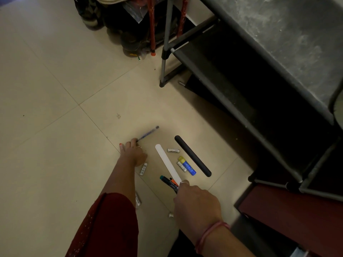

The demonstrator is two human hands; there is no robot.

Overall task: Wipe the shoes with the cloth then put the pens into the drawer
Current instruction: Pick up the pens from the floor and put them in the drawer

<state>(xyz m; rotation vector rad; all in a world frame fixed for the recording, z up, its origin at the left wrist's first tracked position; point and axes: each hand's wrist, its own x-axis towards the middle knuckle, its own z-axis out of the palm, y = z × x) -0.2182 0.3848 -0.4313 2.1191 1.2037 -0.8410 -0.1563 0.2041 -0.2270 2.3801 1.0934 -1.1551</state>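
- Left hand (132, 152), lower centre-left of frame, fingertips pinching the near end of blue pen (148, 133) on the floor.
- Pen's long axis runs up-right from that hand, far tip toward frame centre.
- Right hand (194, 199), lower centre, clenched round markers (169, 182); teal and orange caps stick out up-left.
- Blue pen lies well left of the right hand, so left hand is nearer; likely lifts it next.
- Drawer: cannot tell which; dark-red unit (297, 216) at lower right.
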